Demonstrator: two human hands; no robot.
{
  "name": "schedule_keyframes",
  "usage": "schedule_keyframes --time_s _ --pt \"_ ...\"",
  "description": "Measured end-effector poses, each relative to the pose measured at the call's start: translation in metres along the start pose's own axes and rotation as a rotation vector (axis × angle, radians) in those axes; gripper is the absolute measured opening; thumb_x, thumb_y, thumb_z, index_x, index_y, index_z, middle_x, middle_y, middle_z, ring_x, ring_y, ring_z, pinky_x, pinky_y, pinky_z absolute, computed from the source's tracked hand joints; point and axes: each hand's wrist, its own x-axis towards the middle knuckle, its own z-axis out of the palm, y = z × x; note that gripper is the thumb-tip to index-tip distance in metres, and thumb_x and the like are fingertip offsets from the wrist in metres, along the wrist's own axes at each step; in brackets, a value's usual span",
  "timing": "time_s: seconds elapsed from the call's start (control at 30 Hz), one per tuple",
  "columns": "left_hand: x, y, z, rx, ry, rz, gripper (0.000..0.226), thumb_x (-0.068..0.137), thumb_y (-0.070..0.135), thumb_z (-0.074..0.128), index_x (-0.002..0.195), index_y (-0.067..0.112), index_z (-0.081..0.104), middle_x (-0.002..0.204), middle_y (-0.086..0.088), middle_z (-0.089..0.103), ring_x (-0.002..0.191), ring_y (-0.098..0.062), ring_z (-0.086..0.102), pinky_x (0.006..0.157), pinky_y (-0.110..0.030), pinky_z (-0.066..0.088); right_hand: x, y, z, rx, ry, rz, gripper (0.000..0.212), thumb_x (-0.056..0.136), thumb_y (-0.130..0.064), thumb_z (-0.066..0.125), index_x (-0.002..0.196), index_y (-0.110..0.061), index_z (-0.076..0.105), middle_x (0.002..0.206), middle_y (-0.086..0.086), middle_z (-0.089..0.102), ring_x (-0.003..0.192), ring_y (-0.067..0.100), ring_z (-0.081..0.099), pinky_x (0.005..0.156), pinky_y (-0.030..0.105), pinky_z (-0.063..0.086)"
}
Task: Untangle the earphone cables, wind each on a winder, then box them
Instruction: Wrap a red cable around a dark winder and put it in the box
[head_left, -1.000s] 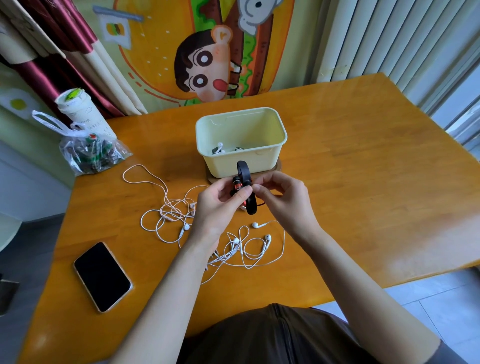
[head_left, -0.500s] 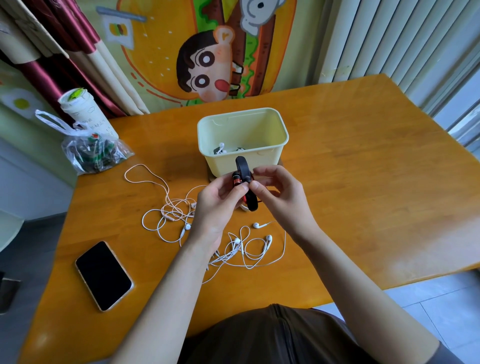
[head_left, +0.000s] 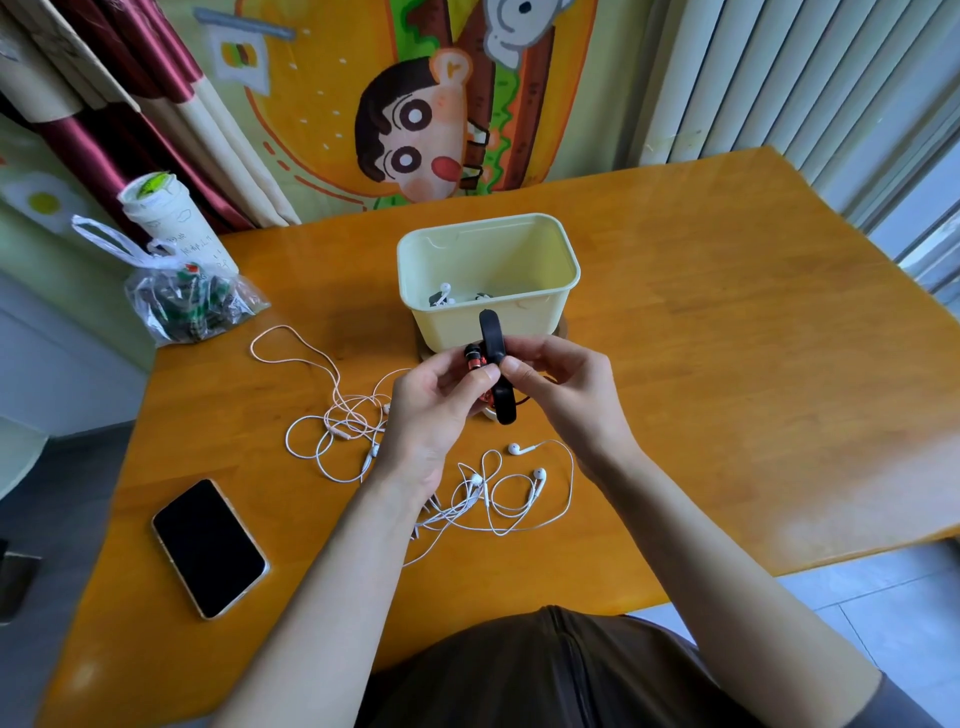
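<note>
Cartoon wall hanging (head_left: 415, 104) behind orange wooden table (head_left: 727, 364).

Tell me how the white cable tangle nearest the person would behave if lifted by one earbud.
Probably floppy: the tangle lies in limp, loose loops flat on the table. Likely very light, since the cord looks thin. It would probably come up as one clump rather than a single strand, because several loops cross and bunch into a knot.

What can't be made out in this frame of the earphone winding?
Head view only.
- Box contents: its near wall hides all but a white earbud and dark bits.
- Black winder: left hand and right hand cover its middle, so the wound turns are unseen.
- Red-and-black earphone: its cable is hidden behind the hands.
- White cables: the left forearm covers where the two tangles meet.
</note>
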Motion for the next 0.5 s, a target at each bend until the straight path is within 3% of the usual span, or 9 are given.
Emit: schedule_keyframes --time_s 0.3,0.5 --pt "-0.0020 -0.0023 -0.0007 -0.006 -0.019 -0.024 0.024 0.089 0.003 0.059 0.108 0.016 0.067 0.098 -0.001 0.072 0.095 -0.009 0.066 0.075 -0.017 0.052 -0.0035 0.0008 0.0017 0.069 -0.012 0.038 0.021 0.082 -0.003 0.069 0.091 -0.021 0.070 0.081 -0.005 0.071 0.077 0.002 0.065 0.072 0.017 0.051" --pt "-0.0033 0.0026 -0.0010 -0.037 -0.031 -0.040 0.029 0.081 0.021 0.067 0.109 0.012 0.068 0.105 -0.009 0.071 0.102 -0.020 0.067 0.087 -0.031 0.054 -0.0011 0.0019 0.0054 0.070 0.008 0.044 0.019 0.082 -0.010 0.070 0.100 -0.017 0.071 0.091 0.012 0.072 0.084 0.013 0.064 0.075 0.021 0.053"
